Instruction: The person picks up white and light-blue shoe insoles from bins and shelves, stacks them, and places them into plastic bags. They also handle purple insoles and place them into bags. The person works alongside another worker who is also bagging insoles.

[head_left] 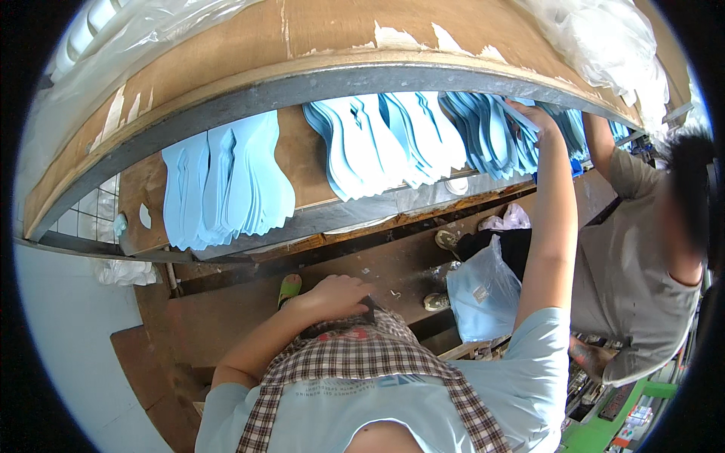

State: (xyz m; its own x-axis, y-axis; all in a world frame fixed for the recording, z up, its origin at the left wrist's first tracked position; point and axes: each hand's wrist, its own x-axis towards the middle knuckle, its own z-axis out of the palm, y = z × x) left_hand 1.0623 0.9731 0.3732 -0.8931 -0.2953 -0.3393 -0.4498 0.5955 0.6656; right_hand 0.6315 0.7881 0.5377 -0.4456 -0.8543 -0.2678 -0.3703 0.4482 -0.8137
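Observation:
My right arm stretches up to the shelf, where my right hand (535, 119) is closed at the edge of a bunch of thin light-blue cut sheets (483, 136) with curved outlines. The shelf's front beam hides part of these sheets and of my fingertips. More stacks of the same kind stand along the shelf: one bunch (377, 143) near the middle and another (226, 185) at the left. My left hand (337, 294) is held at my waist against my checked apron (347, 359), fingers curled by a dark patch; what they hold, if anything, I cannot make out.
A wooden upper board (340, 34) with a metal edge overhangs the lower shelf (298, 158). Clear plastic sheeting (604, 45) lies on top. Close at my right stands another person (634, 279), one arm raised to the shelf. A plastic bag (483, 294) hangs between us.

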